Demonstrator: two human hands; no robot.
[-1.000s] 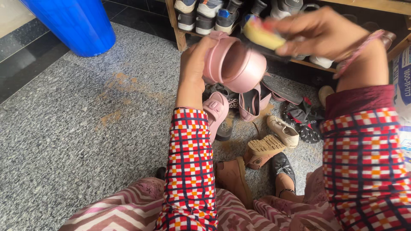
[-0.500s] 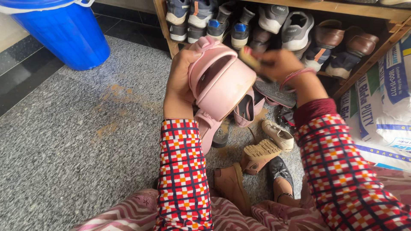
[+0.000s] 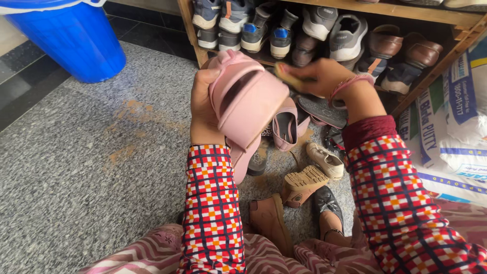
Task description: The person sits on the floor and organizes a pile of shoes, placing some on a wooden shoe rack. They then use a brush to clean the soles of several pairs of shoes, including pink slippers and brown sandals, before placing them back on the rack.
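While a speckled grey granite floor (image 3: 76,167) fills most of the head view, a round blue plastic bin (image 3: 71,40) stands at its far left corner and a low wooden shoe rack (image 3: 446,56) packed with sneakers and brown leather shoes runs along the top. White printed sacks (image 3: 451,137) lean at the right, just beside the rack. Loose shoes lie scattered on the floor under the arms, among them a tan boot tipped sole-up (image 3: 304,183) and a cream lace-up child's shoe (image 3: 327,160).

Judging by the pose, the step in hand is scrubbing. The left hand (image 3: 203,114) holds a pale pink closed-toe sandal (image 3: 248,99) up in the air in front of the rack, fingers wrapped around its back edge, thumb on the near side. The right hand (image 3: 317,76) is closed on a small yellowish scrubbing pad (image 3: 286,75), pinched in the fingers and pressed against the sandal's upper right edge. The next stroke would call for a steady left grip while the pad sweeps across the surface.

That sandal is smooth and matte, tilted with its opening facing the camera, a strap loop at its top end; faint brownish smudges mark its lower rim.
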